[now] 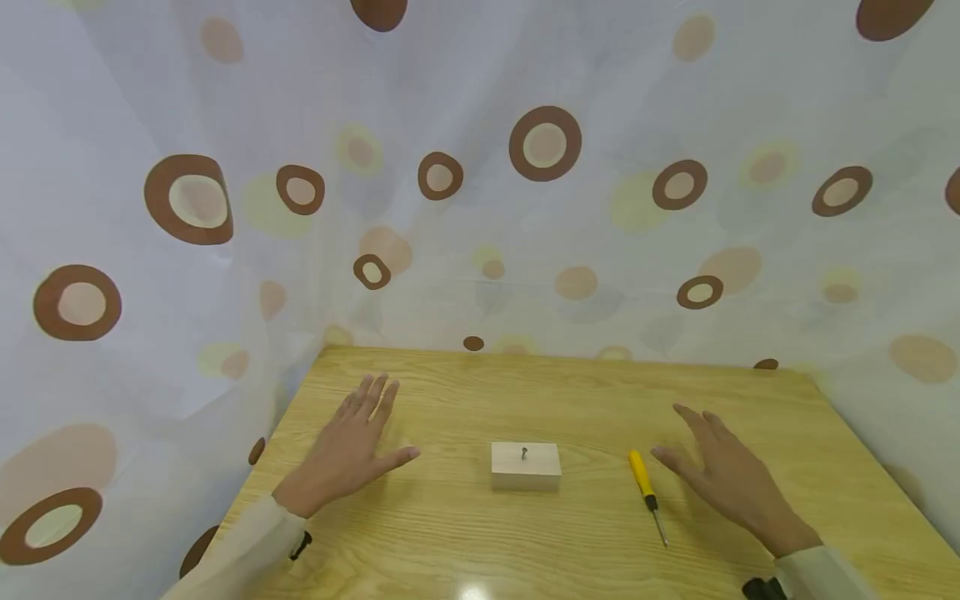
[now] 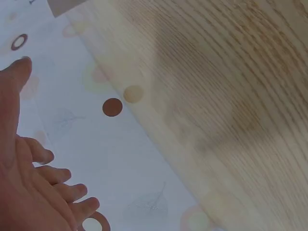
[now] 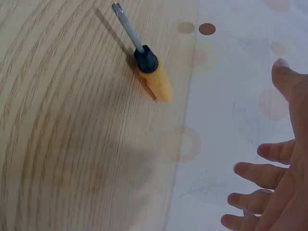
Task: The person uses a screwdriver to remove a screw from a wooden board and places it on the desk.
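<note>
A pale rectangular wooden block [image 1: 525,468] lies mid-table with a screw [image 1: 524,453] standing up from its top face. To its right is a screwdriver [image 1: 643,479] with a yellow and black handle, its metal tip toward the near edge; the right wrist view shows the same screwdriver [image 3: 156,82] on the wood. My left hand [image 1: 345,454], fingers extended and thumb spread, is left of the block and holds nothing. My right hand [image 1: 723,475] hovers just right of the screwdriver, apart from it, also with nothing in it. Both hands [image 2: 33,187] look relaxed.
The wood-grain table [image 1: 450,392] carries the block and screwdriver. A white curtain or sheet [image 1: 480,217] with brown and beige circles rises behind the table and along both sides. Long pale sleeves [image 1: 251,546] cover the forearms.
</note>
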Demonstrator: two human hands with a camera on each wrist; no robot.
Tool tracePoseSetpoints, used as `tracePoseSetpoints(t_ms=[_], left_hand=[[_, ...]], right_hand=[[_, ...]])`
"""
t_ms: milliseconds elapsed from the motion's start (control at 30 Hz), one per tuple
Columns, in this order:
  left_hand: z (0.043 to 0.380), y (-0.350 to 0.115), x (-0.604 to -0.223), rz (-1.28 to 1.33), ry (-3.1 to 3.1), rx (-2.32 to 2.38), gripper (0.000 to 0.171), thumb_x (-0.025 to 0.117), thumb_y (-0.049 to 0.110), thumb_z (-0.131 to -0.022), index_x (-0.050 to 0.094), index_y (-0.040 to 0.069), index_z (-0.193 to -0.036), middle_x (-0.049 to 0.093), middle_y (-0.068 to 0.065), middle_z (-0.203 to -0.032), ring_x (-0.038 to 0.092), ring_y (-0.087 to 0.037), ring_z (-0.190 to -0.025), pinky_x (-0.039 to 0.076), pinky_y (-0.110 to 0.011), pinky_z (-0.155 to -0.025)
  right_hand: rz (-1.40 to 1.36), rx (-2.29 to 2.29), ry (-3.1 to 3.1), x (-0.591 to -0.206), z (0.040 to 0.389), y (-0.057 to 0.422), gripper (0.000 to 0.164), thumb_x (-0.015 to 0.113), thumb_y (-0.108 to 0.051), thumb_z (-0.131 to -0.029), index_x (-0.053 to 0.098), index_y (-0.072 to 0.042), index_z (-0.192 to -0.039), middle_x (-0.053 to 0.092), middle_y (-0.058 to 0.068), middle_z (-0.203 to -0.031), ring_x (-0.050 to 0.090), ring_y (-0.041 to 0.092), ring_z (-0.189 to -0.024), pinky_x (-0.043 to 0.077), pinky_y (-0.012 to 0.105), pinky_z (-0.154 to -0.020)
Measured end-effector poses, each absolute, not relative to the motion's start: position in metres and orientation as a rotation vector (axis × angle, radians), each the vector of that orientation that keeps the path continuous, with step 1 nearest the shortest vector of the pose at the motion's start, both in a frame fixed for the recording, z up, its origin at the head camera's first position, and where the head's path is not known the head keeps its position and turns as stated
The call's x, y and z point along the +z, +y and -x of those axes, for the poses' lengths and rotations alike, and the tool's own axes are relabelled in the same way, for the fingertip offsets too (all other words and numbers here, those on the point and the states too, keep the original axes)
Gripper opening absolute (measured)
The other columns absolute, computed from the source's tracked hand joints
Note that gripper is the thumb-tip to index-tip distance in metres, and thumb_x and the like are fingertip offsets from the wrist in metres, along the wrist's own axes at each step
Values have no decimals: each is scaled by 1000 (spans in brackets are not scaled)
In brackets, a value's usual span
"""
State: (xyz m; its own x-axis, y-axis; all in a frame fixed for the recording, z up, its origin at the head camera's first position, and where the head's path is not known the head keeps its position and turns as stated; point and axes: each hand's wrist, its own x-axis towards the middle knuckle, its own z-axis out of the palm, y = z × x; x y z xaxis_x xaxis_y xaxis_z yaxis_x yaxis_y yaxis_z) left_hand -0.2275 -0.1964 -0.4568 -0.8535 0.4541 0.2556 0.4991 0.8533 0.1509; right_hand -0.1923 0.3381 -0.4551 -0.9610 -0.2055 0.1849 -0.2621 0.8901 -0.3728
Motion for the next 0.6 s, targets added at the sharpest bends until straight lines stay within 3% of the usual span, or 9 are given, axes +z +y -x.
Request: tracePoseSetpoints(t_ms=[167,267,433,600], left_hand=[[227,-191,-462,764,-2772,-470,90,59,59,-99,31,0,-160,32,-24,-162,36,-44,-145,36,-60,-113],[228,-185,-464,781,-2765,-594,80,62,54,-100,42,1,-155,45,-22,-155,47,-42,-138,42,-58,-108],[230,-174,-466,780,-2820,-795,69,63,54,-99,52,8,-150,56,-13,-147,60,-31,-124,51,-51,-99],[234,-161,-469,846,-2861,-942,67,66,51,-98,55,7,-147,61,-11,-140,65,-25,-110,55,-44,-86]], right_hand=[[-386,586,-2881,-458,195,331,70,57,-49,-105,45,3,-150,61,26,-136,60,50,-115,50,67,-84],[-378,597,-2867,-459,196,326,61,59,-44,-105,54,4,-142,69,23,-122,67,43,-101,54,61,-79],[-355,666,-2889,-464,198,321,54,59,-43,-105,62,3,-134,73,16,-108,70,28,-88,57,49,-71],[-343,723,-2935,-469,198,316,51,61,-40,-105,62,4,-132,72,11,-104,67,19,-82,57,41,-67]])
